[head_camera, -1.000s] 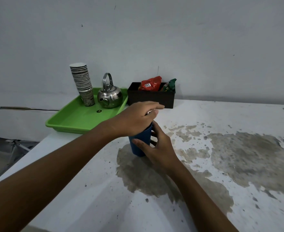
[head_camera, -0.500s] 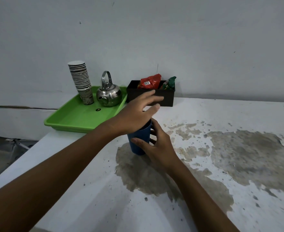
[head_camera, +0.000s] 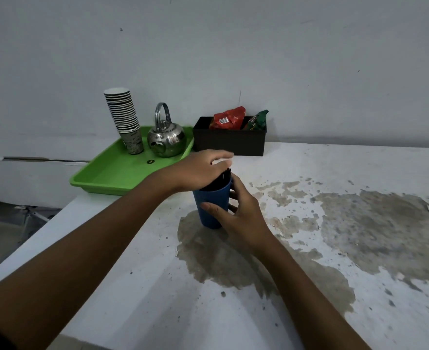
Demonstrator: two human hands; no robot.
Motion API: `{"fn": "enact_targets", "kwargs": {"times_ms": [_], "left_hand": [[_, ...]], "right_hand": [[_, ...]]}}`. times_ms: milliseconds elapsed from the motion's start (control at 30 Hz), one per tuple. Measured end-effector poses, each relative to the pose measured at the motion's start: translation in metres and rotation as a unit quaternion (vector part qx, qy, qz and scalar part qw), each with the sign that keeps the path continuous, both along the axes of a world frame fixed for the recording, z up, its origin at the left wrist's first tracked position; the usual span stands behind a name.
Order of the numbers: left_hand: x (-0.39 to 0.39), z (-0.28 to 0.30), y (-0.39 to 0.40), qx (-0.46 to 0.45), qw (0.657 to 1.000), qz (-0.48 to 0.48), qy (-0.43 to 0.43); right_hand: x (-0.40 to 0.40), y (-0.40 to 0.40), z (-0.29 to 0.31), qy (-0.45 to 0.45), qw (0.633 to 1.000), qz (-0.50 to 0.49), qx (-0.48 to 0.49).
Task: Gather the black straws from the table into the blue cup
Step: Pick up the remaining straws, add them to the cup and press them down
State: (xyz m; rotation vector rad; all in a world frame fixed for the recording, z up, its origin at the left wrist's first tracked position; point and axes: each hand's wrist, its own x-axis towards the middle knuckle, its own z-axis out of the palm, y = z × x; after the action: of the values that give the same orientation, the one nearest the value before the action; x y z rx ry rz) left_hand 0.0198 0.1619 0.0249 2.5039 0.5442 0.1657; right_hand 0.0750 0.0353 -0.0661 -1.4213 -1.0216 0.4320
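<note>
The blue cup [head_camera: 209, 207] stands upright on the stained white table [head_camera: 334, 248]. Black straws [head_camera: 224, 177] stand inside it, with only their top ends showing at the rim. My left hand [head_camera: 199, 170] lies palm down just over the cup's mouth and covers most of the straws; its fingers are stretched out, apart and slightly blurred. My right hand [head_camera: 238, 213] wraps around the cup's right side, thumb on the front and fingers behind. I see no loose straws on the table.
At the back left a green tray [head_camera: 112, 176] carries a stack of paper cups [head_camera: 123, 120] and a steel kettle [head_camera: 166, 137]. A black box [head_camera: 229, 142] with snack packets stands against the wall. The table's left edge [head_camera: 39, 238] drops away.
My left hand's fingers have gone from curled together over the cup to stretched out and apart. The straw tops now show at the rim. My right hand stays on the cup.
</note>
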Motion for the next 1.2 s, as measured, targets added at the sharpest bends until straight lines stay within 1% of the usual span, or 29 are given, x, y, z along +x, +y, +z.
{"fn": "enact_targets", "kwargs": {"times_ms": [133, 267, 367, 467, 567, 633, 700, 733, 767, 833, 867, 1067, 1200], "left_hand": [[-0.002, 0.011, 0.012, -0.052, 0.993, 0.037, -0.096], [0.009, 0.004, 0.021, -0.047, 0.972, 0.106, -0.205], [0.026, -0.011, 0.017, -0.054, 0.956, 0.149, -0.248], [0.05, -0.034, 0.012, -0.067, 0.961, 0.164, -0.214], [0.076, -0.054, 0.007, -0.028, 0.98, 0.152, -0.127], [0.096, -0.065, 0.0, -0.023, 0.985, 0.142, -0.09], [0.114, -0.079, -0.011, -0.027, 0.988, 0.136, -0.074], [0.121, -0.088, -0.017, -0.001, 0.988, 0.133, -0.072], [0.126, -0.099, -0.024, 0.043, 0.988, 0.127, -0.074], [0.131, -0.117, -0.032, 0.124, 0.98, 0.119, -0.097], [0.133, -0.122, -0.033, 0.145, 0.976, 0.12, -0.109], [0.141, -0.127, -0.025, 0.166, 0.971, 0.139, -0.102], [0.143, -0.13, -0.025, 0.163, 0.97, 0.149, -0.105]], "right_hand": [[0.008, -0.002, 0.001, 0.018, 1.0, -0.014, 0.014], [0.03, -0.01, 0.006, 0.042, 0.997, -0.065, 0.015], [0.056, -0.018, 0.015, 0.076, 0.989, -0.122, 0.024], [0.089, -0.022, 0.024, 0.099, 0.982, -0.158, 0.032], [0.128, -0.025, 0.028, 0.122, 0.972, -0.197, 0.033], [0.153, -0.027, 0.028, 0.116, 0.967, -0.224, 0.023], [0.175, -0.028, 0.026, 0.098, 0.966, -0.239, 0.005], [0.185, -0.027, 0.025, 0.09, 0.966, -0.242, -0.005], [0.195, -0.025, 0.023, 0.081, 0.966, -0.244, -0.014], [0.211, -0.018, 0.022, 0.068, 0.966, -0.25, -0.028], [0.219, -0.013, 0.021, 0.061, 0.964, -0.255, -0.032], [0.251, 0.038, 0.035, 0.029, 0.963, -0.265, -0.024], [0.268, 0.068, 0.039, 0.0, 0.959, -0.281, -0.044]]}}
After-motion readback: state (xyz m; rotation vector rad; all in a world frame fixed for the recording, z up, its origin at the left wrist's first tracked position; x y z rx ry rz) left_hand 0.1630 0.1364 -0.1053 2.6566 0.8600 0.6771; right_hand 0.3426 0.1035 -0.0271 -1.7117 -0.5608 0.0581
